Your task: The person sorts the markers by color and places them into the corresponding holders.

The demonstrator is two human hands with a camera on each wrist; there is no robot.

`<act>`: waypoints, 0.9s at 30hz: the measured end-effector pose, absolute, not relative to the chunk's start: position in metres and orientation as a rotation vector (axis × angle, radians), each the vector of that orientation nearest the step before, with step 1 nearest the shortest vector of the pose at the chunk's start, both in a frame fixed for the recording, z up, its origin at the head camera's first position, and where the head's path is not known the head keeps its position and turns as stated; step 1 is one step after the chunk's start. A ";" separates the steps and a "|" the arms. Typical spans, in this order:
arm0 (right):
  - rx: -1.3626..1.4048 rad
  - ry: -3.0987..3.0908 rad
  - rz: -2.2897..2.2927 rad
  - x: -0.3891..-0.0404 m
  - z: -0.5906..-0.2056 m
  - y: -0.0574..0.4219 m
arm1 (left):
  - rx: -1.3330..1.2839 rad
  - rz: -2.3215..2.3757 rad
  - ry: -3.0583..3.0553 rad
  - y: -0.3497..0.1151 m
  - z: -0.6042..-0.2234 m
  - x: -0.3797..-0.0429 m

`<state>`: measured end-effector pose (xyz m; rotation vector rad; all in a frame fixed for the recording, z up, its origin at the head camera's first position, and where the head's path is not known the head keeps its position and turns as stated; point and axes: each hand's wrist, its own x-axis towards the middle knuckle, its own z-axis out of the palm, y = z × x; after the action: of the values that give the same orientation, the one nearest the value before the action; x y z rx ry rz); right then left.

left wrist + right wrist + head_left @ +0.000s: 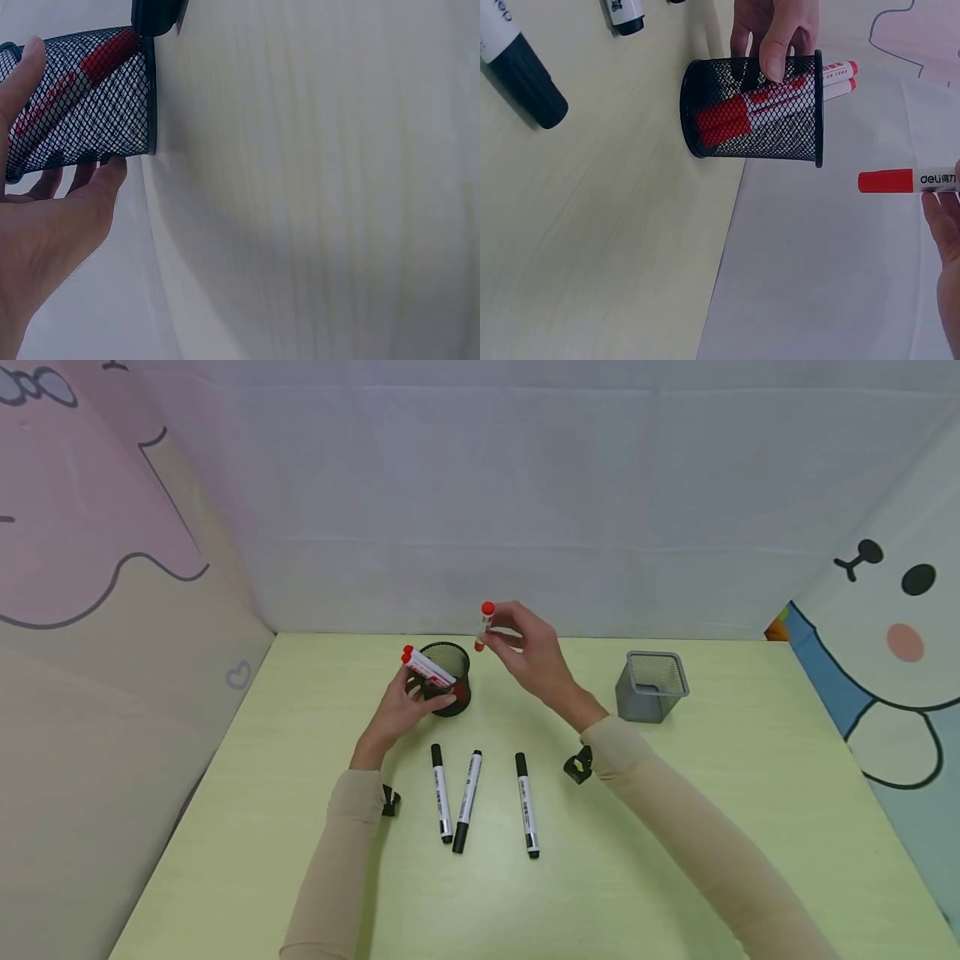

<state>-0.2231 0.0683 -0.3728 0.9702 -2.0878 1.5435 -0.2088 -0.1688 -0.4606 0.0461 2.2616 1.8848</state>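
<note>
My left hand (pixel 401 708) grips the side of a round black mesh pen holder (pixel 459 693), its thumb across the front in the right wrist view. Inside lean red-capped white markers (pixel 429 667), ends poking above the rim; their red caps show through the mesh low down. To the right and higher, my right hand (pixel 534 656) pinches another red marker (pixel 486 625), held upright in the air with its red cap (pixel 885 181) toward the table. Three black markers lie nearer on the table: a left one (pixel 442 793), a middle one (pixel 467 802) and a right one (pixel 527 806).
A square grey mesh pen holder (pixel 651 689) stands at the right, beyond the right forearm. The pale yellow table (pixel 675 860) ends at the back against a light cloth wall (pixel 562 502). Printed cartoon cloths hang at both sides.
</note>
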 end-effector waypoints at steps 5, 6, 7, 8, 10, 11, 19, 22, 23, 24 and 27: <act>0.976 -2.070 1.603 -0.230 -0.376 0.061 | 0.047 1.881 2.268 -0.169 -0.460 -0.209; 0.972 -2.074 1.616 -0.233 -0.379 0.059 | 0.048 1.879 2.270 -0.169 -0.460 -0.209; 0.970 -2.077 1.627 -0.236 -0.383 0.057 | 0.048 1.879 2.270 -0.169 -0.460 -0.209; 0.967 -2.085 1.631 -0.240 -0.386 0.056 | 0.046 1.877 2.271 -0.169 -0.461 -0.209; 0.965 -2.098 1.640 -0.247 -0.394 0.053 | 0.043 1.870 2.275 -0.169 -0.461 -0.210; 0.965 -2.103 1.645 -0.250 -0.397 0.051 | 0.042 1.866 2.277 -0.169 -0.461 -0.210; 0.975 -2.159 1.677 -0.259 -0.407 0.044 | 0.050 1.861 2.280 -0.169 -0.461 -0.211; 0.966 -2.212 1.650 -0.260 -0.409 0.041 | 0.047 1.853 2.285 -0.169 -0.463 -0.212; 0.964 -2.228 1.640 -0.260 -0.409 0.040 | 0.046 1.852 2.285 -0.170 -0.466 -0.213; 0.960 -2.248 1.625 -0.260 -0.410 0.039 | 0.045 1.852 2.287 -0.170 -0.469 -0.215; 0.951 -2.307 1.603 -0.261 -0.413 0.035 | 0.045 1.859 2.294 -0.173 -0.480 -0.220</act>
<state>-0.2615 0.0354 -0.4127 0.9514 -2.3072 1.6032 -0.2196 -0.1729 -0.4800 0.0451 2.2940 1.8592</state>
